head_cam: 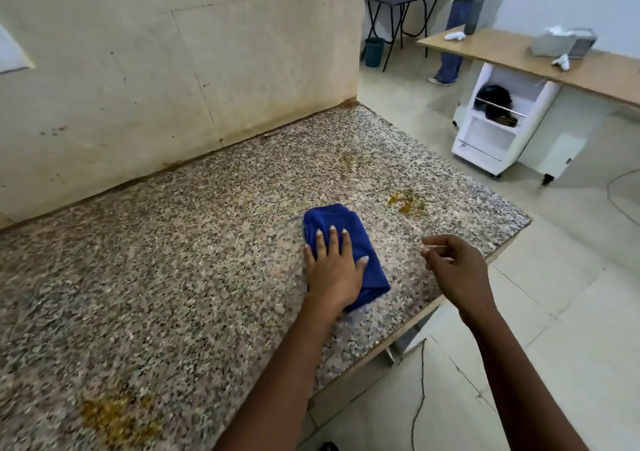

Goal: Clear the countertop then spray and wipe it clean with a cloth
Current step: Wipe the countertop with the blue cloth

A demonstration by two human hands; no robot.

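Soft, light and folded, the blue cloth (pixel 346 248) at centre frame handles best under the flat left hand (pixel 334 270), fingers (pixel 334 241) spread, pressing it to the tabletop (pixel 173 277).

The person is working bare-armed. The left forearm (pixel 277 381), entering at about 6 o'clock, is showing uncovered skin from the picture's edge right up to the wrist, and the right forearm (pixel 519 381), entering at about 5 o'clock, is showing the same. Both arms are looking slim and long. The left hand (pixel 334 270) is displaying neat nails reaching just past the fingertips. The right hand (pixel 457 270), at 3 o'clock of it, is blurring slightly, so I am not making out its nails.
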